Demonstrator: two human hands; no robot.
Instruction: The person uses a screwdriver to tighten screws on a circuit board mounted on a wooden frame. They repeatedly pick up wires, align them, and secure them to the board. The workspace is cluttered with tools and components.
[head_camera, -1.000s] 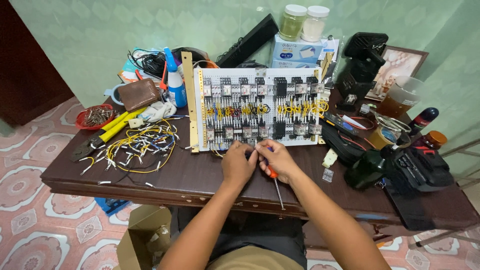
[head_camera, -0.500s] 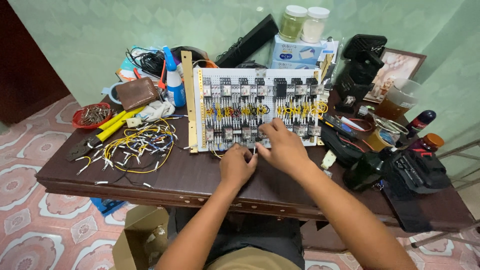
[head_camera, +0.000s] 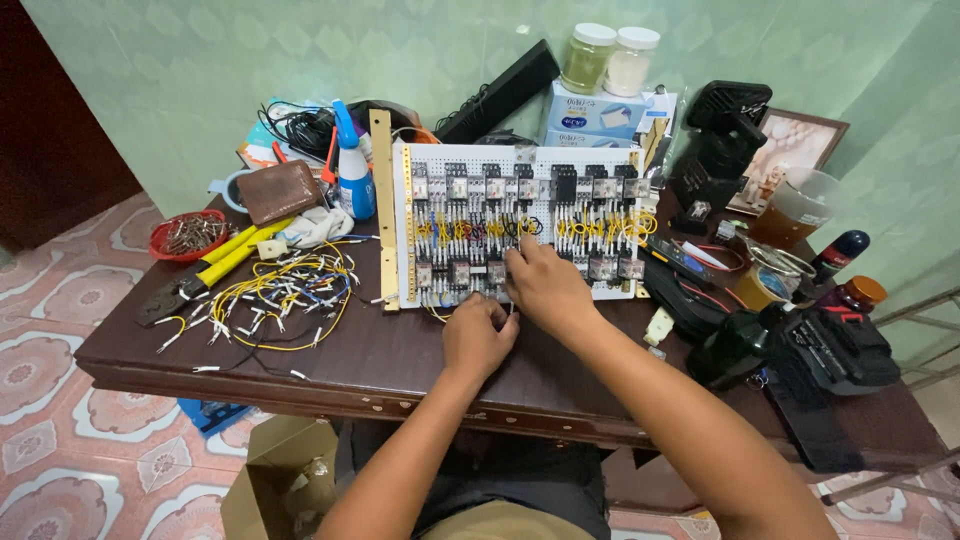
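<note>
A white perforated panel (head_camera: 520, 165) with rows of relays and yellow wiring lies on the dark wooden table (head_camera: 380, 360). My right hand (head_camera: 548, 288) rests curled, palm down, on the panel's lower relay row. The orange-handled screwdriver it held a second ago is hidden under it. My left hand (head_camera: 478, 335) sits just below the panel's front edge with its fingertips pinched together beside a loop of yellow wire (head_camera: 438, 315). What the fingertips pinch is too small to see.
Left of the panel lie a brass ruler (head_camera: 383, 210), a heap of cut yellow wires (head_camera: 285, 290), yellow-handled crimpers (head_camera: 205, 272), a red dish of screws (head_camera: 187, 235), a brown wallet (head_camera: 280, 190) and a blue bottle (head_camera: 353, 175). Black tools (head_camera: 830, 350), cups and jars crowd the right.
My right hand has moved up from the table onto the panel's lower relay row, and the screwdriver has gone out of sight beneath it. My left hand has stayed at the panel's front edge.
</note>
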